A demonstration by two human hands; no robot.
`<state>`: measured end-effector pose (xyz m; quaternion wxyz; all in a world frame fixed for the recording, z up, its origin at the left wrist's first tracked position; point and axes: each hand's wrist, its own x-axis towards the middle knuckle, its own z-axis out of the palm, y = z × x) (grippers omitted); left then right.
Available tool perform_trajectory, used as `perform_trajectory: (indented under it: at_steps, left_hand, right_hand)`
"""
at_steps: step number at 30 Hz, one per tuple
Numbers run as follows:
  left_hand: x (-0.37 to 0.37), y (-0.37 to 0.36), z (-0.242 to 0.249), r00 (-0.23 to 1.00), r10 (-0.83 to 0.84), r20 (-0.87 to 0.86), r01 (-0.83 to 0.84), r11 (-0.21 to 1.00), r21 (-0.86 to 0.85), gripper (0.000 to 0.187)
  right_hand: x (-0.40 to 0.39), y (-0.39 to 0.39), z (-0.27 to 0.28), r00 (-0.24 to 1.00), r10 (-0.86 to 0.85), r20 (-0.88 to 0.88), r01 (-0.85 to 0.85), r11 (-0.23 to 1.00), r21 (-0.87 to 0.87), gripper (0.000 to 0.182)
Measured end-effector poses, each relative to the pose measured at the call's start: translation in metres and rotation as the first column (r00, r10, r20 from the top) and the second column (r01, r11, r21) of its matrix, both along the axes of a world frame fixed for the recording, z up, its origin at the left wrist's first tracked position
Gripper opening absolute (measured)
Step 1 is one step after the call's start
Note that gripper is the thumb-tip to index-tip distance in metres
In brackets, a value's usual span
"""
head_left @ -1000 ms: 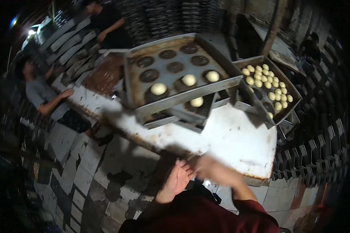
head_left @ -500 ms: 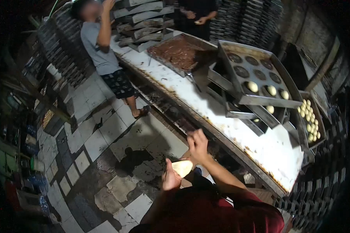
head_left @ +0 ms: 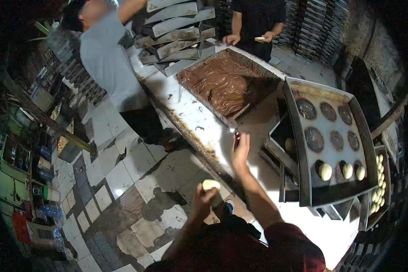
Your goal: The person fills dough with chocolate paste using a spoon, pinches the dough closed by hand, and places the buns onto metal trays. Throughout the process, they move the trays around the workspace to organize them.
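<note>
A flattened piece of pale dough [head_left: 211, 184] rests in my left hand [head_left: 203, 199], whose fingers curl around it in front of my body. My right hand [head_left: 241, 148] reaches over the table's near side to the close corner of a tray of brown, glossy paste [head_left: 217, 84]. Its fingers are drawn together at a small dark thing with a bright tip, too small to name. A thin stick-like tool [head_left: 241, 112] lies at that tray corner, just beyond my fingertips.
To the right, a stacked metal baking tray [head_left: 333, 158] has round hollows and several dough balls. Another tray [head_left: 387, 199] holds more balls. Metal pans [head_left: 177, 34] are piled at the far end. One person [head_left: 106, 63] stands left of the table; another [head_left: 258, 22] stands behind it, holding dough.
My right hand has moved from near the dough up to the paste tray's corner. The left hand still holds the dough. My view has shifted closer to the table; the person on the left leans in.
</note>
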<state>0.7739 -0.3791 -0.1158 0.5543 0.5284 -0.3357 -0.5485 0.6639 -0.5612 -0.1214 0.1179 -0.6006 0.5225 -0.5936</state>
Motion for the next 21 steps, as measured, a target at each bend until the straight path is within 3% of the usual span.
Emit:
perform_trajectory:
  at_steps: [1, 2, 3, 5, 6, 7, 9, 11, 12, 13, 15, 16, 17, 19, 20, 21]
  left_hand:
    - [0.006, -0.021, 0.005, 0.999, 0.051, -0.008, -0.051, 0.997, 0.065, 0.019]
    - [0.008, -0.039, -0.014, 0.998, 0.036, 0.058, -0.037, 0.999, 0.016, 0.024]
    - [0.010, -0.057, -0.033, 0.992, 0.021, 0.128, -0.017, 0.999, -0.033, 0.030]
    - [0.001, -0.080, -0.029, 0.977, -0.199, -0.077, 0.179, 0.960, -0.217, 0.044]
    - [-0.011, -0.090, 0.002, 0.873, -0.182, -0.453, 0.116, 0.979, -0.170, 0.052]
    - [-0.001, -0.097, 0.017, 0.796, -0.227, -0.561, 0.181, 0.974, -0.138, 0.051]
    - [0.012, -0.118, 0.033, 0.678, -0.251, -0.691, 0.212, 0.967, -0.144, 0.047]
    - [0.032, -0.134, 0.046, 0.601, -0.281, -0.748, 0.260, 0.954, -0.150, 0.041]
    - [0.046, -0.145, 0.050, 0.558, -0.271, -0.784, 0.312, 0.944, -0.105, 0.039]
    - [0.059, -0.154, 0.049, 0.546, -0.278, -0.790, 0.324, 0.940, -0.107, 0.039]
    - [0.082, -0.178, 0.049, 0.723, -0.153, -0.674, 0.272, 0.959, 0.075, 0.036]
    - [0.091, -0.189, 0.055, 0.770, -0.114, -0.628, 0.229, 0.968, 0.105, 0.034]
    - [0.099, -0.204, 0.040, 0.802, -0.074, -0.593, 0.182, 0.975, 0.125, 0.033]
    - [0.110, -0.225, 0.021, 0.804, -0.076, -0.590, 0.156, 0.984, 0.086, 0.032]
    - [0.110, -0.229, 0.019, 0.800, -0.087, -0.594, 0.177, 0.979, 0.096, 0.032]
    - [0.106, -0.237, 0.020, 0.768, -0.035, -0.640, 0.169, 0.974, 0.150, 0.030]
  right_hand:
    - [0.001, 0.012, 0.001, 0.999, 0.015, -0.029, -0.015, 1.000, 0.024, 0.017]
    - [0.010, 0.034, 0.027, 0.998, 0.051, 0.045, -0.053, 0.997, 0.059, 0.025]
    - [0.016, 0.040, 0.032, 0.996, 0.089, -0.021, -0.089, 0.996, 0.005, 0.027]
    - [0.017, 0.017, 0.026, 0.955, 0.266, -0.132, -0.263, 0.964, 0.041, 0.030]
    - [0.013, -0.002, 0.041, 0.948, 0.237, -0.214, -0.214, 0.969, 0.126, 0.031]
    - [0.011, -0.017, 0.077, 0.914, 0.228, -0.336, -0.131, 0.949, 0.286, 0.026]
    - [0.022, -0.075, 0.082, 0.861, 0.125, -0.494, 0.024, 0.958, 0.284, 0.017]
    - [0.039, -0.134, 0.071, 0.685, 0.068, -0.726, 0.177, 0.950, 0.256, 0.020]
    - [0.047, -0.157, 0.074, 0.621, 0.192, -0.760, 0.225, 0.885, 0.407, 0.017]
    - [0.055, -0.163, 0.073, 0.615, 0.184, -0.767, 0.242, 0.881, 0.406, 0.017]
    - [0.066, -0.180, 0.075, 0.413, 0.382, -0.827, 0.264, 0.819, 0.510, 0.016]
    - [0.067, -0.179, 0.062, 0.360, 0.293, -0.886, 0.247, 0.886, 0.394, 0.020]
    - [0.064, -0.175, 0.067, 0.358, 0.279, -0.891, 0.263, 0.885, 0.383, 0.020]
    - [0.056, -0.150, 0.082, 0.433, 0.429, -0.792, 0.270, 0.777, 0.568, 0.020]
    - [0.048, -0.134, 0.085, 0.440, 0.429, -0.789, 0.288, 0.765, 0.576, 0.020]
    - [0.038, -0.120, 0.091, 0.699, 0.329, -0.635, 0.172, 0.785, 0.596, 0.017]
